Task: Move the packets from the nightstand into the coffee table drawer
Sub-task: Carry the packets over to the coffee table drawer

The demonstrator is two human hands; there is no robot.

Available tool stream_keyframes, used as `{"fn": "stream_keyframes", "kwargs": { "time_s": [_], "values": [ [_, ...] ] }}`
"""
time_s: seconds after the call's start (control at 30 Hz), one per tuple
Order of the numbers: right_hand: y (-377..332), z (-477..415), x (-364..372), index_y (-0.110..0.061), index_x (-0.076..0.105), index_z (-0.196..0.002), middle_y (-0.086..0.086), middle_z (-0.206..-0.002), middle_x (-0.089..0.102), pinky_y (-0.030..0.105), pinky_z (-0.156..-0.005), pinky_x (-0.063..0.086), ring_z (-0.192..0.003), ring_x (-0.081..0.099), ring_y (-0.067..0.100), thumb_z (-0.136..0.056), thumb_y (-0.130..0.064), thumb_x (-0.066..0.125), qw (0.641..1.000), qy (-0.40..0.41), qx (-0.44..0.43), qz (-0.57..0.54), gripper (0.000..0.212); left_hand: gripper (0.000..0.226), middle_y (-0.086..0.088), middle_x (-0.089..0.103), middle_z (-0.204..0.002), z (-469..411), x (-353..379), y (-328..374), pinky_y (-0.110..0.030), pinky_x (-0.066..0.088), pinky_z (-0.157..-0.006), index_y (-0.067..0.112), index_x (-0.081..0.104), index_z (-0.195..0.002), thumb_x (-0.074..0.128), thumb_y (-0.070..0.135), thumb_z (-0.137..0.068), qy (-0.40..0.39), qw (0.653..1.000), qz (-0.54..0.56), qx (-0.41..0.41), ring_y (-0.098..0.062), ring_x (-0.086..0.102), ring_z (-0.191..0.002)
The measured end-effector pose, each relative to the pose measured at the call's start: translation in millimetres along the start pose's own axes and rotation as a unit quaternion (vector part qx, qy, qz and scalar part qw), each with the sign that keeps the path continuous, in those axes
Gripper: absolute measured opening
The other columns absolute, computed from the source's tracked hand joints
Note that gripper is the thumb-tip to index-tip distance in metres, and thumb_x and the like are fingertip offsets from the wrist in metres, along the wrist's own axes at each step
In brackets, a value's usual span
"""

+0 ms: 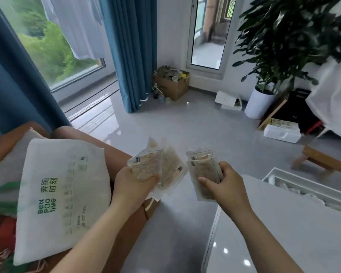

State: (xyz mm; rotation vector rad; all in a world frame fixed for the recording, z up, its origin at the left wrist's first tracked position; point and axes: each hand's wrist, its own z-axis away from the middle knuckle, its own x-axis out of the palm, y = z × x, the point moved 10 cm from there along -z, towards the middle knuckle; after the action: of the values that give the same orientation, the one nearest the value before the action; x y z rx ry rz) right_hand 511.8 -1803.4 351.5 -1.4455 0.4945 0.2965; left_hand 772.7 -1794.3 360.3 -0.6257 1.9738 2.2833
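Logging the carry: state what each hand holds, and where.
Left hand grips fanned packets by their lower parts; right hand grips stacked packets around mid-length.

Grey floor (185, 123), blue curtains (130, 52)

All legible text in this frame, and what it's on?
"BEN PAO TIME": green print on the white bag.
"奔跑时刻": same bag, beside it.
Fine print and number lower on the bag: blurred, unreadable.
Barcode labels on the packets in the left hand and right hand: too small to read.
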Motion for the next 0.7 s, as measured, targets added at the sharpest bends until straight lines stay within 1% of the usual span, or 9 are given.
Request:
{"fn": "stream_keyframes", "kwargs": {
  "time_s": [0.07,0.1,0.17,0.23,0.37,0.43,0.5,0.63,0.7],
  "values": [
    [17.5,-23.6,1.1,-0.022,0.058,-0.091,-0.009,-0.080,0.065,0.025,-0.061,0.050,-0.073,0.062,0.005,-0.076,-0.028,0.076,1.000,0.003,0.022,0.006,0.024,0.010,0.008,0.064,-0.052,-26.4,18.9,-4.8,-0.015,0.044,-0.048,0.011,0.068,-0.068,0.076,0.009,-0.074,-0.022,0.999,-0.022,-0.006,-0.001,0.056,-0.048],
    [25.8,-34.8,2.6,-0.021,0.057,-0.089,-0.009,-0.079,0.064,0.023,-0.059,0.046,-0.072,0.061,0.005,-0.076,-0.028,0.076,0.999,0.005,0.033,0.013,0.024,0.011,0.005,0.066,-0.055,-40.6,27.9,-7.9,-0.021,0.047,-0.051,0.012,0.069,-0.067,0.077,0.011,-0.074,-0.031,0.999,-0.035,-0.008,-0.004,0.058,-0.050],
    [40.7,-57.8,6.7,-0.022,0.054,-0.085,-0.008,-0.076,0.063,0.022,-0.056,0.043,-0.069,0.060,0.007,-0.076,-0.030,0.076,0.998,0.008,0.052,0.027,0.025,0.008,-0.005,0.070,-0.067,-69.9,47.5,-12.9,-0.035,0.052,-0.058,0.010,0.071,-0.070,0.077,0.013,-0.074,-0.052,0.997,-0.049,-0.015,-0.017,0.065,-0.062],
    [55.0,-82.7,11.8,-0.022,0.054,-0.084,-0.007,-0.076,0.063,0.024,-0.056,0.045,-0.068,0.060,0.009,-0.076,-0.030,0.076,0.997,0.014,0.072,0.037,0.025,0.008,-0.010,0.070,-0.072,-102.4,67.7,-17.6,-0.042,0.054,-0.062,0.009,0.072,-0.073,0.077,0.014,-0.074,-0.079,0.995,-0.059,-0.019,-0.024,0.067,-0.069],
    [82.2,-131.2,19.5,-0.017,0.052,-0.081,-0.001,-0.072,0.060,0.029,-0.055,0.042,-0.064,0.055,0.016,-0.074,-0.032,0.076,0.989,0.036,0.130,0.059,0.029,0.016,-0.007,0.068,-0.061,-171.7,105.2,-21.8,-0.044,0.053,-0.058,0.013,0.071,-0.068,0.076,0.029,-0.068,-0.142,0.984,-0.103,-0.008,-0.016,0.063,-0.056],
    [95.2,-151.9,23.8,-0.016,0.053,-0.084,0.000,-0.076,0.061,0.034,-0.060,0.046,-0.069,0.058,0.019,-0.074,-0.032,0.076,0.982,0.039,0.170,0.067,0.030,0.021,-0.004,0.069,-0.062,-205.1,120.9,-24.3,-0.043,0.054,-0.060,0.015,0.071,-0.070,0.072,0.036,-0.063,-0.172,0.977,-0.124,-0.014,-0.018,0.067,-0.060],
    [106.3,-168.2,27.9,-0.016,0.054,-0.083,0.001,-0.078,0.062,0.035,-0.062,0.047,-0.071,0.059,0.020,-0.074,-0.032,0.076,0.975,0.041,0.205,0.072,0.029,0.028,-0.005,0.070,-0.064,-234.1,136.7,-24.4,-0.043,0.055,-0.060,0.014,0.071,-0.070,0.068,0.040,-0.061,-0.201,0.969,-0.143,-0.019,-0.020,0.068,-0.063],
    [124.1,-195.9,29.6,-0.013,0.053,-0.081,0.003,-0.076,0.061,0.032,-0.059,0.042,-0.069,0.057,0.021,-0.073,-0.032,0.076,0.962,0.055,0.257,0.067,0.031,0.029,-0.009,0.071,-0.068,-278.8,176.8,-26.5,-0.047,0.055,-0.058,0.012,0.072,-0.072,0.066,0.038,-0.060,-0.268,0.948,-0.170,-0.027,-0.027,0.068,-0.066],
    [131.6,-208.9,26.6,-0.014,0.053,-0.081,0.002,-0.075,0.061,0.030,-0.057,0.041,-0.070,0.058,0.020,-0.073,-0.030,0.076,0.958,0.057,0.276,0.057,0.029,0.029,-0.011,0.070,-0.067,-296.0,197.5,-24.7,-0.045,0.053,-0.055,0.011,0.072,-0.072,0.065,0.036,-0.058,-0.290,0.939,-0.180,-0.033,-0.029,0.068,-0.065]
  ]
}}
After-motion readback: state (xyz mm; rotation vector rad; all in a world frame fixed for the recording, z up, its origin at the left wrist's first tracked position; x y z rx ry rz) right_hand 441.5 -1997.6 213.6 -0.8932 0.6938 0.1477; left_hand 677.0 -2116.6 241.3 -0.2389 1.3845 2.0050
